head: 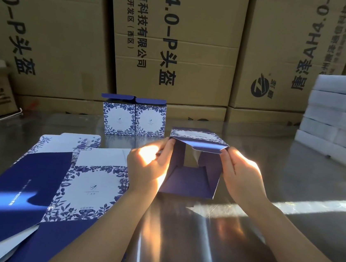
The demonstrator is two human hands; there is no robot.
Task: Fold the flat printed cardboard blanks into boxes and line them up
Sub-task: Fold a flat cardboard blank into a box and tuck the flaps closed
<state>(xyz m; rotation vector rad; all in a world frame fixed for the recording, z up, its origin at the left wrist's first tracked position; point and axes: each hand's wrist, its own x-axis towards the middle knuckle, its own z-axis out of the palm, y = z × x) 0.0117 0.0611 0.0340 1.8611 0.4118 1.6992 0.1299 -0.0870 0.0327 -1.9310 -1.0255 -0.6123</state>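
- Flat blanks (88,185) lie overlapped on the shiny surface (198,241) at the lower left.
- Two folded boxes (118,120) stand touching side by side, left of centre, with their lids up.
- The left hand (148,164) pinches the left wall of the open box (191,184) at centre, fingers curled at its top corner.
- The right hand (240,175) pinches the box's right wall likewise.
- White foam blocks (340,115) are stacked at the right edge.

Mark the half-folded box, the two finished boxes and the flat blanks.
half-folded box (189,183): head view, on its navy inside wall.
finished boxes (118,118): head view, on the left one's white front face.
flat blanks (90,184): head view, on the top blank's white centre panel.
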